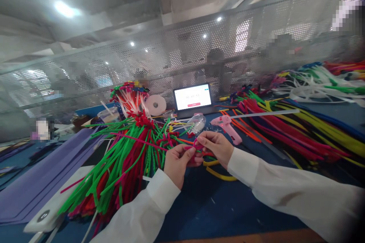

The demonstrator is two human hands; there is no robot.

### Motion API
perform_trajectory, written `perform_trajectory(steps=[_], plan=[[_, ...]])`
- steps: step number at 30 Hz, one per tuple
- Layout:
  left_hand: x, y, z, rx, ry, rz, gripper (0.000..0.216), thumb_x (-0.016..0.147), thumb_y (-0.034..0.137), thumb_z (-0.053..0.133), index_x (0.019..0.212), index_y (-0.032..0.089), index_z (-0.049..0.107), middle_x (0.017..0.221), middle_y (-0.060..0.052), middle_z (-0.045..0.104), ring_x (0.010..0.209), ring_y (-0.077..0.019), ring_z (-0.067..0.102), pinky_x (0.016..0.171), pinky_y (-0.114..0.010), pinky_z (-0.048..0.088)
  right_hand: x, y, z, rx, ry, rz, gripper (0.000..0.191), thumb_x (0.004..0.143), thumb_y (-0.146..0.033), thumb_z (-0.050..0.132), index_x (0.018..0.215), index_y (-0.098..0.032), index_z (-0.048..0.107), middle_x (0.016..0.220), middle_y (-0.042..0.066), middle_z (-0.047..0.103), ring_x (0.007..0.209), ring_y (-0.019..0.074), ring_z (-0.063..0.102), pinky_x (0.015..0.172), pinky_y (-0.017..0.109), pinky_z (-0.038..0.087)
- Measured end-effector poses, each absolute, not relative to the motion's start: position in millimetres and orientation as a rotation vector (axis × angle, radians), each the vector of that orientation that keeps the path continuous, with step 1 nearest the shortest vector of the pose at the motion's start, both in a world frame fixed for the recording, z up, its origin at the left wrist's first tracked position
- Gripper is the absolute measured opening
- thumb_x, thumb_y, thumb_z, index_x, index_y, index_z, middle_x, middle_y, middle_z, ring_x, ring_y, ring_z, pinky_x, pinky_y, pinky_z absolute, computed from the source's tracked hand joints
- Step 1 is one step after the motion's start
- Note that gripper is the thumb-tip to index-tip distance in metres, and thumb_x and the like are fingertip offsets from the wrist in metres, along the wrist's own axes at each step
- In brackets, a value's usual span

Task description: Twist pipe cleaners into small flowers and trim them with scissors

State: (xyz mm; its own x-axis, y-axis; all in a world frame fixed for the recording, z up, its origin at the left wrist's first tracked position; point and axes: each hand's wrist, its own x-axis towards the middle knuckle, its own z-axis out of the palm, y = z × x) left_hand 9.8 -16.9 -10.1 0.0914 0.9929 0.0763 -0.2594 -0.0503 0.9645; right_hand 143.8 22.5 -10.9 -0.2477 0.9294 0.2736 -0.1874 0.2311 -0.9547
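Observation:
A bright pink pipe cleaner (151, 144) runs from the left into my two hands, which meet over the middle of the table. My left hand (178, 161) pinches it between thumb and fingers. My right hand (217, 147) is closed on its bent end, where a small loop shows at the fingertips. The exact shape between the fingers is partly hidden. Just beyond my right hand lies a pink glue gun (228, 126) with a long clear glue stick in its back. Left of my left hand is a big bundle of green pipe cleaners (114, 159) with red ones among them.
A lit tablet (193, 97) stands at the back before a perforated metal screen (171, 53). Many coloured pipe cleaners (302, 133) lie at right. Purple sheets (48, 174) and a white power strip (42, 216) lie left. A lidded cup (110, 114) and a white spool (155, 105) stand behind.

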Motion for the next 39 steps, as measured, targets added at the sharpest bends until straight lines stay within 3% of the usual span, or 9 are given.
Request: perform_trajectory(steps=[13,16,19,27,34,39], plan=[[10.2,-15.5,-10.4,1.136,0.957,1.316,0.026,0.066,0.035,0.06,0.072,0.009,0.061,0.064,-0.006,0.065,0.053,-0.0143,0.061,0.054,-0.026,0.051,146.6,18.4,-8.4,-0.793,-1.616,1.007,0.02,0.068,-0.034,0.058,0.067,-0.015,0.06,0.055,0.0,0.053,0.047,0.0088,0.046,0.044,0.021,0.037],[10.8,-15.9,-10.1,1.127,0.945,1.304,0.024,0.068,0.034,0.059,0.071,0.01,0.062,0.062,-0.005,0.065,0.052,-0.0136,0.06,0.052,-0.025,0.05,146.3,18.2,-7.1,-0.735,-1.624,1.008,0.021,0.07,-0.034,0.056,0.064,-0.014,0.058,0.057,0.0,0.053,0.053,0.01,0.047,0.051,0.022,0.038],[10.4,-16.8,-9.9,1.108,0.935,1.268,0.023,0.068,0.032,0.058,0.07,0.01,0.063,0.06,-0.005,0.065,0.051,-0.0141,0.059,0.05,-0.026,0.049,144.8,18.2,-7.4,-0.685,-1.547,1.101,0.023,0.072,-0.034,0.054,0.062,-0.014,0.057,0.061,0.001,0.054,0.061,0.0106,0.049,0.059,0.023,0.039],[10.8,-21.2,-9.0,1.168,0.884,1.157,0.026,0.07,0.033,0.056,0.072,0.007,0.062,0.055,-0.006,0.063,0.045,-0.0133,0.058,0.047,-0.025,0.047,140.2,18.2,-12.4,-0.566,-1.182,1.614,0.027,0.071,-0.038,0.056,0.061,-0.013,0.054,0.05,-0.004,0.044,0.04,0.0024,0.029,0.042,0.019,0.027],[14.4,-23.4,-8.5,1.233,0.919,1.182,0.028,0.071,0.037,0.054,0.068,0.01,0.058,0.052,-0.003,0.06,0.042,-0.0106,0.055,0.045,-0.022,0.045,142.5,16.6,-5.6,-0.556,-1.246,1.653,0.029,0.071,-0.036,0.056,0.056,-0.013,0.049,0.051,-0.004,0.045,0.044,0.0051,0.04,0.045,0.021,0.03],[13.3,-23.2,-8.7,1.364,0.952,1.184,0.03,0.072,0.04,0.052,0.069,0.011,0.057,0.052,-0.001,0.057,0.04,-0.0096,0.052,0.042,-0.021,0.043,139.8,14.8,-5.6,-0.658,-1.437,1.568,0.037,0.071,-0.041,0.054,0.05,-0.014,0.04,0.043,-0.006,0.039,0.04,0.004,0.034,0.041,0.019,0.023]])
